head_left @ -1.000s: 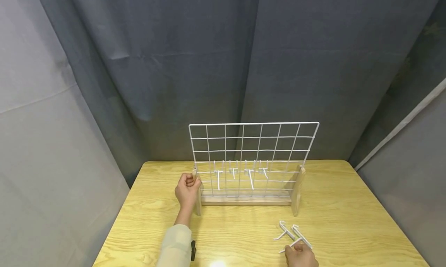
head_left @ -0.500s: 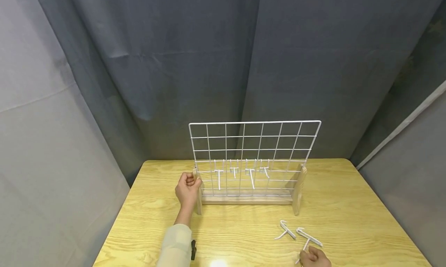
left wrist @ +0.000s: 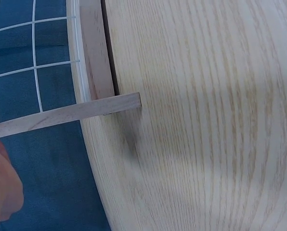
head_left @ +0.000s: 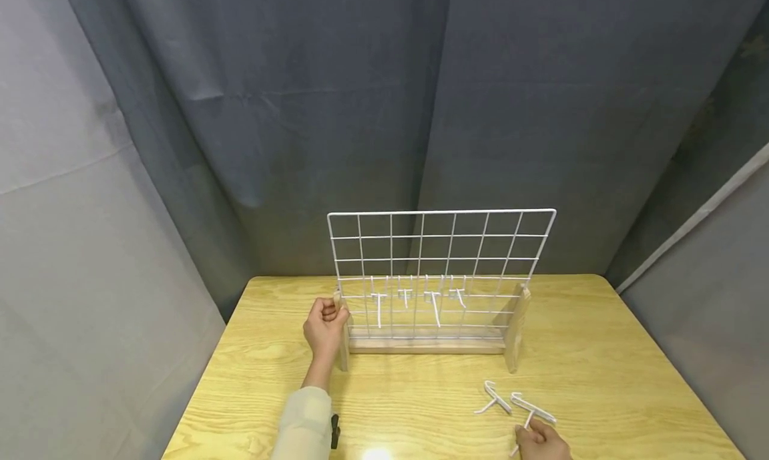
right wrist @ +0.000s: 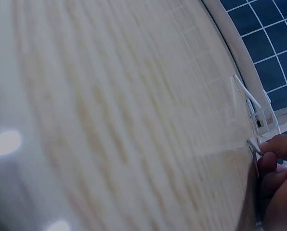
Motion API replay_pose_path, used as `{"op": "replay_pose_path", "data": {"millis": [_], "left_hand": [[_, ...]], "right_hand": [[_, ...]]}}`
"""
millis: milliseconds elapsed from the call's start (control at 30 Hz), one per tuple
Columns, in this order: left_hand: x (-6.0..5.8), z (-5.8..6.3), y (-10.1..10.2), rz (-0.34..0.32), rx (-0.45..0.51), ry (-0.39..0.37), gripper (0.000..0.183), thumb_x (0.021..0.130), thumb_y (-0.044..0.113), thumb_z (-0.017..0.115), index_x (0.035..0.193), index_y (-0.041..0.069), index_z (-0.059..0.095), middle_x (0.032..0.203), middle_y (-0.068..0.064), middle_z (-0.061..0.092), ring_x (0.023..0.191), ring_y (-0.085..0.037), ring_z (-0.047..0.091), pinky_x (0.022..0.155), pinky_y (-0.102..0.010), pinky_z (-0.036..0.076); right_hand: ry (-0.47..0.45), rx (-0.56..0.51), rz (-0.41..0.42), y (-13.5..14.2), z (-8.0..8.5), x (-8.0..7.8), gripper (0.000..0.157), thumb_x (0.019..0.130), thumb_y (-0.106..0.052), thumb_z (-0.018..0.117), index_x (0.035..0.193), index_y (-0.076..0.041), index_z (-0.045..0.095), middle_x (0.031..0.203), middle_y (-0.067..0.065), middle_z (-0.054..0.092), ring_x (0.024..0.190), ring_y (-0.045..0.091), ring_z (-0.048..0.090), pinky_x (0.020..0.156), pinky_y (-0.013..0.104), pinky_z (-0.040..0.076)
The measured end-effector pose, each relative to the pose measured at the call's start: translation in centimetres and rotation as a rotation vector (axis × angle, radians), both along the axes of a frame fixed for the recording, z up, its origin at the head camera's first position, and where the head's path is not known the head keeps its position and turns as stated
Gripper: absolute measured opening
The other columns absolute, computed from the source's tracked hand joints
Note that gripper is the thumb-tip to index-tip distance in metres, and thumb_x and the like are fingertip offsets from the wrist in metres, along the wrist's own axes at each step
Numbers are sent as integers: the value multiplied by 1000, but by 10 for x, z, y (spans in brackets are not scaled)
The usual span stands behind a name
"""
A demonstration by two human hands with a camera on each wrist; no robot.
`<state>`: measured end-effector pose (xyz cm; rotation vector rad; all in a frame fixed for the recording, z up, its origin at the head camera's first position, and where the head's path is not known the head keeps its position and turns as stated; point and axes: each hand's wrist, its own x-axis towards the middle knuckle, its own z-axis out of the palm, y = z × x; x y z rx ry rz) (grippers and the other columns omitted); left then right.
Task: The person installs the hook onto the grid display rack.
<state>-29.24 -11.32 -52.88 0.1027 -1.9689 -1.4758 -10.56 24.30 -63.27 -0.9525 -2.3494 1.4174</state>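
Observation:
A white wire grid rack stands upright in a wooden base with two side posts. My left hand grips the top of its left wooden post; in the left wrist view that hand shows only at the edge, against the post. Several white hooks hang in a row on the grid. At the front right, my right hand pinches the prong of a white hook. A second loose hook lies on the table just left of it.
The wooden table carries the rack near its back. Grey curtains rise behind it, with pale fabric panels on both sides. The rack's right post stands beyond the loose hooks.
My right hand has moved to the right with the pinched hook, drawing it apart from the other loose hook. The left hand has stayed on the post.

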Motion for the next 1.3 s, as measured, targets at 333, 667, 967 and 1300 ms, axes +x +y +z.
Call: {"op": "replay_pose_path", "data": {"millis": [333,667,967,1300], "left_hand": [[0,2,-1,4,21,-18,18,65,1,69,80,8,63,72,0,65,63,-12,61,56,-20,51],[0,5,0,-1,8,11,17,65,1,68,80,9,63,70,2,64,62,-10,60,54,-18,49],[-1,3,0,-1,-3,-6,16,66,4,69,80,9,64,69,2,64,62,-9,60,54,-21,49],[0,-1,1,1,-7,-28,16,66,4,69,80,10,63,68,3,63,61,-9,58,55,-24,48]], "right_hand": [[66,-475,-56,-2,34,4,41,76,-22,70,107,3,65,72,8,66,62,16,59,51,28,50],[93,-716,78,1,61,-7,42,88,-18,59,124,2,52,73,-1,58,56,5,50,47,15,42],[329,-1047,208,-15,85,-24,21,93,-3,52,87,-15,67,80,-1,58,66,4,51,50,13,42],[403,-1077,352,-21,99,-41,21,94,-2,48,113,4,45,93,4,47,69,4,48,52,12,39]]}}
